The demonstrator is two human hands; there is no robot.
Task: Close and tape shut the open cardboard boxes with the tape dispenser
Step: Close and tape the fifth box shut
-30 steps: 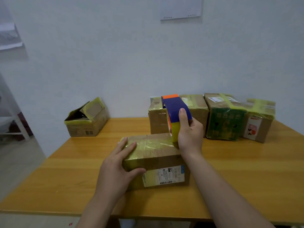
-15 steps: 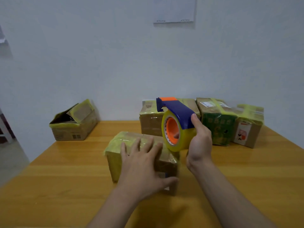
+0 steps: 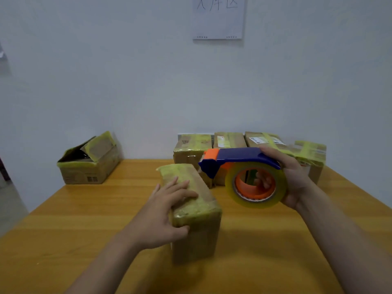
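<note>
Noted left hand (image 3: 167,211) flat on taped box (image 3: 197,209), fingers straight; right hand (image 3: 297,177) gripping tape dispenser (image 3: 239,155), fingers through core. Cannot read wall sheet (image 3: 218,20), cut off top centre, nor blurred box labels (image 3: 256,140).

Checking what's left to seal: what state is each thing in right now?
near box, taped shut, left hand flat on top.
far-left box, flaps open, not sealed.
back row of boxes, taped shut.
tape dispenser, held in the air by right hand.
</note>
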